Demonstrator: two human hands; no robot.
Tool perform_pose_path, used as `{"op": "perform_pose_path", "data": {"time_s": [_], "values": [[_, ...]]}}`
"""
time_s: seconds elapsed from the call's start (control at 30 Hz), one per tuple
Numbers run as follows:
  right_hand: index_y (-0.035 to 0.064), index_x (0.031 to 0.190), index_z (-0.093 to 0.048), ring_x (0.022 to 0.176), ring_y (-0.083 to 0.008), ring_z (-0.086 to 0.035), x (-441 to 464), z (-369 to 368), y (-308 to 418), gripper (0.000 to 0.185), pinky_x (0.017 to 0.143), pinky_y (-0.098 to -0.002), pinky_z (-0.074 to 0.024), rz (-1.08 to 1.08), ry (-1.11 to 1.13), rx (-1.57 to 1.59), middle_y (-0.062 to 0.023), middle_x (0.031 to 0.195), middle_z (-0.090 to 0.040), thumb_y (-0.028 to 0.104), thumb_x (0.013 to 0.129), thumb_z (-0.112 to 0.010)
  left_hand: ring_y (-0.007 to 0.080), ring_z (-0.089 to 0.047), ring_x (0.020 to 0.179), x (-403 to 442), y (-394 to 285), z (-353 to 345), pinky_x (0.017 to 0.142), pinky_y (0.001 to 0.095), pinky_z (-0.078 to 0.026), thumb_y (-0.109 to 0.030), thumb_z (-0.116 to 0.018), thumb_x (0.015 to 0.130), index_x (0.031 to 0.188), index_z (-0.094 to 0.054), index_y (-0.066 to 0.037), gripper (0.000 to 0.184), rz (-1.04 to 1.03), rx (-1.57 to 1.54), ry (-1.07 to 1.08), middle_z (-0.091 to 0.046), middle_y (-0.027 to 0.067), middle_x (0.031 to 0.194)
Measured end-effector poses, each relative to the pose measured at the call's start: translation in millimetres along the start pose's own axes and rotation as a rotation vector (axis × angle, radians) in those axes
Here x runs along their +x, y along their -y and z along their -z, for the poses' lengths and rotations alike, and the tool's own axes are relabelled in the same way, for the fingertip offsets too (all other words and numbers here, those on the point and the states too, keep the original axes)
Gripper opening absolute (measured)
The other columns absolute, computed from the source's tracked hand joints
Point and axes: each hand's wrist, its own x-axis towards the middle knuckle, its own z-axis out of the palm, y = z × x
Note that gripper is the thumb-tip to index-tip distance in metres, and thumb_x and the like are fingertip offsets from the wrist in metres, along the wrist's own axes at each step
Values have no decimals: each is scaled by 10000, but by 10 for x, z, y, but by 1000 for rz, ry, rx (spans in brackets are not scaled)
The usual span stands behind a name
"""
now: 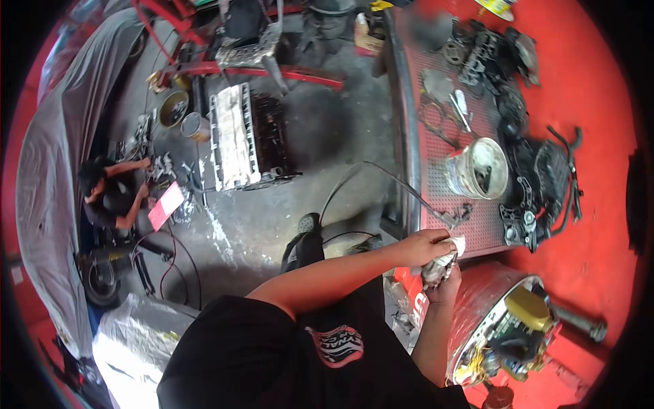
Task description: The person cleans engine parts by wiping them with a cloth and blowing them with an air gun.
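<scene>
My left hand (426, 247) is closed around a whitish cloth (458, 245), which lies against a small grey metal part (434, 272). My right hand (446, 286) grips that part from below and to the right, so the two hands are close together. Both are just off the near corner of a metal workbench (436, 163). Near them on the bench lie a hose end with a metal fitting (449, 218) and a white bucket (477, 169) with dark items inside.
Engine parts (538, 177) crowd the bench's right side. A drum (487, 290) of bottles and scraps stands below it. On the floor are an engine block (234, 136), a hose (340, 178) and a crouching co-worker (109, 194) handling parts at the left. A red stand (293, 73) is beyond.
</scene>
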Motion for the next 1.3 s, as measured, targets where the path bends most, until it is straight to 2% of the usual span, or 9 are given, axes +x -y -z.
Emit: {"op": "perform_pose_path", "data": {"time_s": [0.07,0.13,0.3,0.67,0.87,0.93,1.0,1.13,1.3], "values": [[82,1050,-581,474,-91,-492,-33,243,2,178,376,-237,-369,36,249,67,7,699,-567,215,976,-488,247,-619,888,11,-170,-151,782,364,-486,-262,-550,932,1032,-613,-13,276,1,151,26,-636,177,975],[68,1143,-564,496,-87,-505,-254,-198,165,209,388,-238,-383,128,-91,-83,-3,751,-581,151,964,-496,287,-634,886,-4,-183,-467,776,374,-493,-202,-543,921,1064,-620,-34,234,-125,508,-253,-624,192,946],[32,1203,-537,471,-92,-499,-294,38,577,259,393,-232,-372,195,-128,-211,-29,711,-576,78,964,-448,104,-615,696,214,-218,-908,538,273,-486,-91,-464,917,1186,-615,-25,316,138,-270,-265,-672,58,933],[-19,1102,-573,452,-126,-467,188,821,1263,228,391,-259,-373,62,26,208,-77,689,-566,129,930,-559,114,-570,800,964,-245,-1351,743,259,-452,-87,-508,894,1015,-660,31,228,-260,17,-223,-651,59,899],[-39,1115,-634,573,-96,-555,444,909,1176,216,500,-233,-443,319,-205,-104,-64,809,-641,-19,903,-595,203,-628,853,886,-531,-1353,747,356,-496,-35,-533,886,1145,-595,56,281,204,-219,-214,-660,93,933],[-51,1076,-649,733,-122,-621,639,958,1036,189,673,-236,-501,409,-291,1,-83,897,-672,-33,903,-576,342,-605,869,939,-97,-1482,744,450,-484,-48,-554,856,1206,-546,59,366,-421,747,-201,-638,177,938],[-55,1069,-650,770,-123,-624,696,841,1098,186,709,-238,-500,442,-275,-10,-88,921,-675,-42,905,-564,369,-597,901,1038,-150,-1412,774,450,-483,-50,-557,858,1215,-545,43,368,-422,817,-220,-634,193,959],[-63,1038,-654,842,-120,-623,561,742,1122,153,784,-241,-494,521,-283,-54,-92,943,-685,-44,906,-579,393,-620,907,1117,-55,-1502,783,441,-486,-81,-561,868,1209,-560,15,354,-242,832,-274,-642,220,981],[-46,1007,-660,713,-85,-594,475,689,1110,145,648,-211,-483,618,-237,-120,-94,911,-697,33,886,-673,206,-672,795,1425,-3,-1255,642,352,-507,-133,-543,918,1155,-603,0,278,368,133,-333,-684,138,902]]}}
